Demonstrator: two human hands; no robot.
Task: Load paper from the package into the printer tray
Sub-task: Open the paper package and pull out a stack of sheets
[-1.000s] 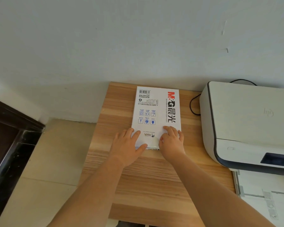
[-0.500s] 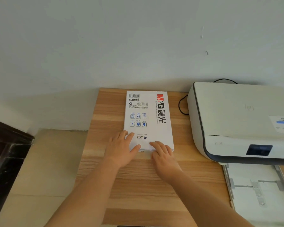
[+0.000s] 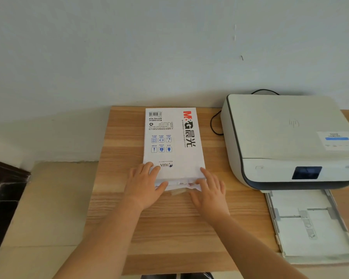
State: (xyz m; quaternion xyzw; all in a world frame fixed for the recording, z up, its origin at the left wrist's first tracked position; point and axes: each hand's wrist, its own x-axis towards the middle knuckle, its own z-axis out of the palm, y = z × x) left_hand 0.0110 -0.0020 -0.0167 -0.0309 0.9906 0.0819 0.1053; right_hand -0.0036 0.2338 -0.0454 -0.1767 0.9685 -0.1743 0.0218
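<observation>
A white paper package with red and black print lies flat on the wooden table, its long side running away from me. My left hand presses on its near left corner, thumb at the wrapper's end flap. My right hand rests at the near right corner, fingers on the crumpled, partly opened flap. To the right stands a white printer. Its paper tray is pulled out toward me and looks bare, with its guides showing.
A black cable loops on the table between package and printer. A pale wall rises right behind the table. Tiled floor and a dark piece of furniture lie to the left.
The view has shifted right, showing more of the printer and tray. My right hand slid to the package's near right corner, and the end flap now looks loosened and crumpled.
</observation>
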